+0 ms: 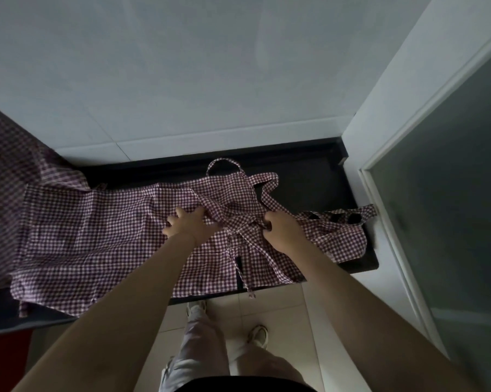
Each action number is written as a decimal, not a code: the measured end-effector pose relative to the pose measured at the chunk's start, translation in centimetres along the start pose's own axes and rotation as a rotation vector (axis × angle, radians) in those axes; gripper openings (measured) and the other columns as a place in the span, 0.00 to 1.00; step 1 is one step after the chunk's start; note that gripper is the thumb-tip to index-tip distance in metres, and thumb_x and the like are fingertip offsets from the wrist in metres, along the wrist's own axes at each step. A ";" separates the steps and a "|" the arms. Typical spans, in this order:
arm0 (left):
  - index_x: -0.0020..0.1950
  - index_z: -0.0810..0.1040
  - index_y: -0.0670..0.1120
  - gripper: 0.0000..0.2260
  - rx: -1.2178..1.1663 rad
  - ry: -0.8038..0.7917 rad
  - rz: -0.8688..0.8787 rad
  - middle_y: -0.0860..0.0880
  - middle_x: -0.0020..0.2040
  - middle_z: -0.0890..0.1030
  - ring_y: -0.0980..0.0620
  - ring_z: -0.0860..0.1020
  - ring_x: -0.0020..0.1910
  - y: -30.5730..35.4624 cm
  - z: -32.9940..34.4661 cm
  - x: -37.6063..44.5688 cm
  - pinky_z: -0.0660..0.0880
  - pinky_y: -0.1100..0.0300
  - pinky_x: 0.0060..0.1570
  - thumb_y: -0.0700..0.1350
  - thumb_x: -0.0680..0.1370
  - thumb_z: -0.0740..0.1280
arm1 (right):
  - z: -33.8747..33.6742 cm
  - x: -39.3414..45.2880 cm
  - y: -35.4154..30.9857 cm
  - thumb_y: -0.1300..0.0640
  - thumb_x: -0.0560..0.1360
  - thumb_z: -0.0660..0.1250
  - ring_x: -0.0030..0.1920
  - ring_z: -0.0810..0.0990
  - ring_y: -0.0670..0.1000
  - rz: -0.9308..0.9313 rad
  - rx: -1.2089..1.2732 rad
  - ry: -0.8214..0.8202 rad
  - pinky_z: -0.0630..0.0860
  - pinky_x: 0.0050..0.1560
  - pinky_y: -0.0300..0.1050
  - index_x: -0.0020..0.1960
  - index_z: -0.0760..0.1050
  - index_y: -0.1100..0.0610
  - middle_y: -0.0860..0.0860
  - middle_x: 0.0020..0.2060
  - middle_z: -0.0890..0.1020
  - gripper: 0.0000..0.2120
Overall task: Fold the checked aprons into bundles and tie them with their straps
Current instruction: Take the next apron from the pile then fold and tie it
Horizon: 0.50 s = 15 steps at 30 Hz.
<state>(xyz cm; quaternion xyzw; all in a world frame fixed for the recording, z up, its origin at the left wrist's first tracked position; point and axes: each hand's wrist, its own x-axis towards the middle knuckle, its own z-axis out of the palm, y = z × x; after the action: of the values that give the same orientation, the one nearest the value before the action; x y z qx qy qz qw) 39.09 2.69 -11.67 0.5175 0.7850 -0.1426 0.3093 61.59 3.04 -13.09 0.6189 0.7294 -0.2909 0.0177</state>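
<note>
A: Start with the biggest thing. Where does the work lie?

B: On the dark tabletop (pixel 309 176), which runs across the middle of the frame under a pale tiled wall. The checked apron (pixel 97 236) is spread flat over it, its long axis running left to right, skirt toward the left of the frame and bib toward the right. A second heap of the same checked cloth (pixel 9 171) sits at the far left edge, and another crumpled apron (pixel 337 236) lies at the right end of the tabletop.

A: And the hands?

B: Both meet just right of centre, over the waist of the spread apron. The left hand (pixel 189 226) rests on the cloth with its fingers (pixel 179 212) splayed and loose, its thumb side up against the gathered strap. The right hand (pixel 281 230) is curled shut, pinching the strap (pixel 238 222) where the bands cross between the two hands.

A: So which way does the fabric lie from them?

B: Most of the skirt stretches away to the left of the left hand, well beyond its reach from here. The neck loop (pixel 224 164) lies above the hands, near the wall. One loose strap end (pixel 242 274) trails down over the front edge of the tabletop, below the right hand.

A: Which hand is nearer the fold?

B: I judge the left, since the long body lies on its side.
</note>
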 end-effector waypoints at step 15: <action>0.74 0.67 0.50 0.24 -0.717 0.469 0.256 0.49 0.54 0.80 0.49 0.78 0.50 5.4 -5.6 1.6 0.75 0.57 0.44 0.42 0.78 0.66 | -4.4 2.1 0.6 0.52 0.81 0.58 0.35 0.71 0.50 0.342 0.353 0.051 0.66 0.36 0.46 0.38 0.68 0.57 0.51 0.34 0.71 0.15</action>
<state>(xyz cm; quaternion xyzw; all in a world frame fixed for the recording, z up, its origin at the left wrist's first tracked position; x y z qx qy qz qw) 41.67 9.15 -7.86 0.4889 0.7635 0.2988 0.2980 63.13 6.92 -10.46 0.7342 0.5520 -0.3907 -0.0600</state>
